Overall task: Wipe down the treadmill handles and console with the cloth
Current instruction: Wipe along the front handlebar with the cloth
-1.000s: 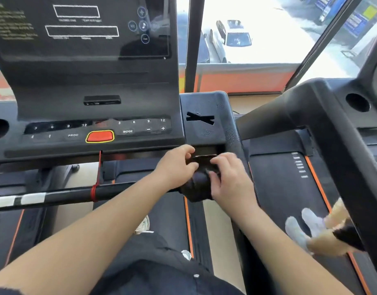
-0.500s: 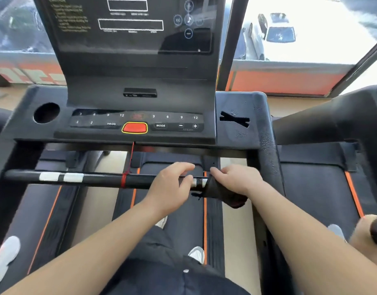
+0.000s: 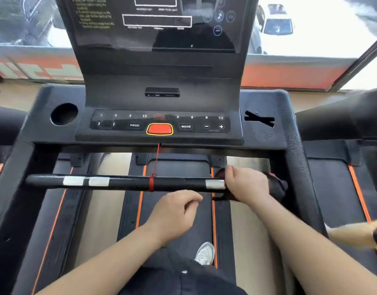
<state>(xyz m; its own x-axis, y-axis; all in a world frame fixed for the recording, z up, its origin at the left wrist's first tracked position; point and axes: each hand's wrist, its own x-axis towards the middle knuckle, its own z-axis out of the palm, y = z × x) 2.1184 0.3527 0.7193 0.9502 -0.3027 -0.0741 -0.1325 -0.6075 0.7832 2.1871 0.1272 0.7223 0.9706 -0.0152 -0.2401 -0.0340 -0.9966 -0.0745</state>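
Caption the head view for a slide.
Right hand grips a dark cloth on the black horizontal handlebar, near its right end; left hand hovers empty, apart.

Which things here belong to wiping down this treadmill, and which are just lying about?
Job: dark cloth, right hand gripping it, front handlebar, console.
Just about: red safety cord, white car outside, white shoe.

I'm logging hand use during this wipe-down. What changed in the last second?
The left hand let go of the handlebar and pulled back toward the body; it now hangs just short of the bar, holding nothing. The right hand kept its grip on the dark cloth wrapped round the bar's right end. The red cord stays tied at mid-bar.
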